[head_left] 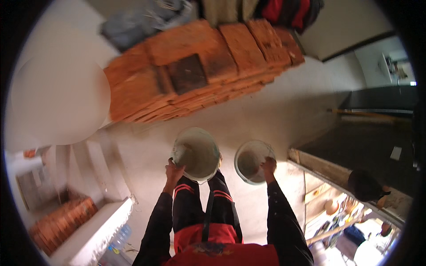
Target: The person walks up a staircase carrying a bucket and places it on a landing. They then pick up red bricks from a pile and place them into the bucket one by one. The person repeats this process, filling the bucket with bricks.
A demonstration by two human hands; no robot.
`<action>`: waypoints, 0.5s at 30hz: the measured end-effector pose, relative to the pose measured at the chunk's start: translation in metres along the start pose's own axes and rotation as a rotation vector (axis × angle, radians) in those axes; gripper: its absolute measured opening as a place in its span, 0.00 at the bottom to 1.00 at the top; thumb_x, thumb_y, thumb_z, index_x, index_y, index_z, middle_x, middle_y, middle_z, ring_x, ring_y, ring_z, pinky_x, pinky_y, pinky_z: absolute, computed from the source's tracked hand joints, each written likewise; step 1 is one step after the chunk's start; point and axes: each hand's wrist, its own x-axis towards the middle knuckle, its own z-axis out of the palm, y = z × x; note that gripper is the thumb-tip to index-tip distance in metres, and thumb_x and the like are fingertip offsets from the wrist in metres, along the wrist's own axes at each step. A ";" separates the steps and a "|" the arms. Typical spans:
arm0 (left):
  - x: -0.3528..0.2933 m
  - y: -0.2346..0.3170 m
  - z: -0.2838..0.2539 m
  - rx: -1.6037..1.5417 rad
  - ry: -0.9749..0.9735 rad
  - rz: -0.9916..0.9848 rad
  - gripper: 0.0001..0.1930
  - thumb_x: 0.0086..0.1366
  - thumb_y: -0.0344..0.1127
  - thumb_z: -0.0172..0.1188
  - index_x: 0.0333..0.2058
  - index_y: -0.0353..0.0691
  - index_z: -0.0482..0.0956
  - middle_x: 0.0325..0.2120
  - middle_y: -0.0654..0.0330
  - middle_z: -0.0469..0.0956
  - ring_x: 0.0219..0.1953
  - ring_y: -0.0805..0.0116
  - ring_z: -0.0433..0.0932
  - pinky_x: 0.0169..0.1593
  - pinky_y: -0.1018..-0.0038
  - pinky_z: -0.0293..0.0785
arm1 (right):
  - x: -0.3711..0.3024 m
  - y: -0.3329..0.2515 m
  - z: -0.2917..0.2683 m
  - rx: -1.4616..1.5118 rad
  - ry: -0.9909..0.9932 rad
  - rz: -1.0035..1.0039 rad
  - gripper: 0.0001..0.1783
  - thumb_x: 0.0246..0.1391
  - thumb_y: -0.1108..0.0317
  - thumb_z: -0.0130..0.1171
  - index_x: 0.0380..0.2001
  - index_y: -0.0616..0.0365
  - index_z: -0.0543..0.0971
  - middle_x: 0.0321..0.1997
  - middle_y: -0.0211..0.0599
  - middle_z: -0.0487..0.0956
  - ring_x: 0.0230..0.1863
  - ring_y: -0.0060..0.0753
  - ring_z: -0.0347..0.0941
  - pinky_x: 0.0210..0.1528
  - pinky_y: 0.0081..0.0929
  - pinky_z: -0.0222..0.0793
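Note:
My left hand grips the near left rim of a large pale bucket, which hangs in front of my legs. A whitish residue coats its inside, and it looks nearly bare within. A second, smaller bucket is on the right, with my right hand closed on its right rim. Its inner wall is smeared with a similar grey-white film. The two buckets are apart, and both mouths face up toward me.
Ahead stands a long stack of orange bricks, with a grey bag and a red-and-black bag behind it. A dark-topped platform lies right. More bricks sit lower left, beside a white ledge.

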 end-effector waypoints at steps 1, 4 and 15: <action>0.019 -0.019 0.020 -0.031 -0.040 -0.081 0.35 0.47 0.38 0.61 0.53 0.33 0.58 0.39 0.44 0.74 0.40 0.56 0.77 0.37 0.65 0.76 | 0.011 -0.041 0.013 -0.475 -0.097 -0.057 0.32 0.37 0.51 0.59 0.47 0.55 0.72 0.52 0.41 0.70 0.56 0.44 0.63 0.58 0.41 0.53; 0.081 -0.008 0.085 -0.451 -0.202 -0.290 0.26 0.52 0.37 0.58 0.50 0.39 0.64 0.39 0.54 0.74 0.37 0.59 0.77 0.32 0.67 0.77 | 0.046 -0.026 0.062 0.090 0.018 0.139 0.24 0.39 0.56 0.60 0.40 0.58 0.74 0.46 0.41 0.74 0.49 0.42 0.68 0.51 0.38 0.63; 0.192 -0.060 0.226 -1.208 -0.427 -0.574 0.25 0.58 0.25 0.51 0.54 0.47 0.59 0.49 0.57 0.64 0.51 0.59 0.65 0.58 0.62 0.64 | 0.121 -0.070 0.128 1.124 0.252 0.179 0.09 0.56 0.70 0.46 0.36 0.67 0.66 0.34 0.43 0.71 0.31 0.38 0.77 0.30 0.28 0.76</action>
